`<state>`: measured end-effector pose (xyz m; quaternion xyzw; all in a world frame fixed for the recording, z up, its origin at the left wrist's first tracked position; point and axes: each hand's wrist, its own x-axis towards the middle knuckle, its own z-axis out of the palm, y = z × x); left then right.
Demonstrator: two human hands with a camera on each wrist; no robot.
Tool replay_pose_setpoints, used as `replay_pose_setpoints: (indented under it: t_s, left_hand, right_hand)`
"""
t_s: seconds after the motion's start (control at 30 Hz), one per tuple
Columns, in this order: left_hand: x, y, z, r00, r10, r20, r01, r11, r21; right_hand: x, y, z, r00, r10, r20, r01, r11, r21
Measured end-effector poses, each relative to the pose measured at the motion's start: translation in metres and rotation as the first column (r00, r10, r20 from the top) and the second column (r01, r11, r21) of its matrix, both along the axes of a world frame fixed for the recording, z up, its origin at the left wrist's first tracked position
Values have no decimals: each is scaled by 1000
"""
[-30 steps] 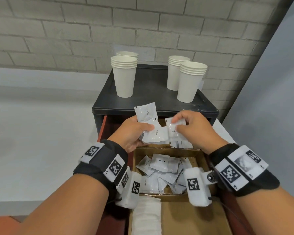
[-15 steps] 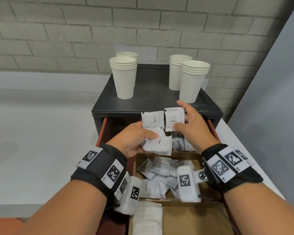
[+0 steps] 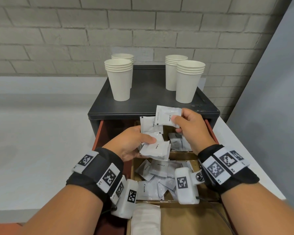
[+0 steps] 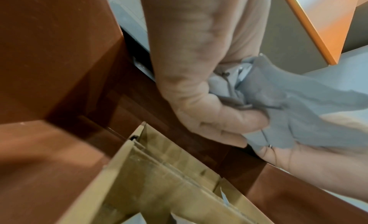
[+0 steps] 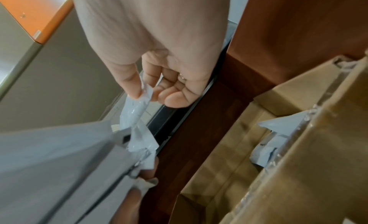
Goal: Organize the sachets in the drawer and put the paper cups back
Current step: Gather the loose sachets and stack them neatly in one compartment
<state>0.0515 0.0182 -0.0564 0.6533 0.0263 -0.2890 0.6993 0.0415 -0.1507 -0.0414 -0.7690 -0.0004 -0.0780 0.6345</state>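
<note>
Over the open drawer [image 3: 98, 133], my left hand [image 3: 134, 143] grips a bunch of white coffee sachets [image 3: 154, 146], thumb on top; the left wrist view shows the same bunch [image 4: 278, 104] crumpled in its fingers. My right hand [image 3: 185, 126] pinches a single coffee sachet [image 3: 166, 117] by its edge, held up just right of the bunch; in the right wrist view that sachet [image 5: 137, 111] hangs from thumb and forefinger. Loose cream sachets [image 3: 159, 175] lie in a cardboard compartment below. Paper cup stacks [image 3: 119, 78] [image 3: 187, 80] stand on the black cabinet top [image 3: 148, 99].
Cardboard dividers [image 3: 182, 155] split the drawer into compartments; more sachets [image 3: 176, 141] lie in the rear one. A folded white napkin stack [image 3: 146, 219] sits in the nearest compartment. A brick wall [image 3: 143, 28] is behind, and a grey panel [image 3: 270, 99] stands to the right.
My right hand has lifted one coffee sachet up and away from the bunch, from beside the left hand to in front of the cabinet edge. The left hand has kept its grip.
</note>
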Motion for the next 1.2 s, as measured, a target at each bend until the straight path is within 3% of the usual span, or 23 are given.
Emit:
replay_pose_setpoints:
  t_s: [0.33, 0.53, 0.87, 1.2]
  left_hand:
    - [1, -1, 0, 1000, 13, -2, -14, 1000, -12]
    - [2, -1, -1, 1000, 17, 10, -17, 1000, -14]
    - [0, 0, -1, 998, -5, 57, 6, 999, -34]
    - [-3, -2, -5, 975, -200, 100, 204, 978, -31]
  right_hand:
    - [1, -3, 2, 1000, -10, -18, 11, 1000, 30]
    - [-1, -7, 6, 991, 105, -85, -82, 966, 243]
    - [0, -1, -3, 985, 153, -86, -148, 987, 55]
    - [3, 10, -11, 986, 157, -53, -161, 985, -65]
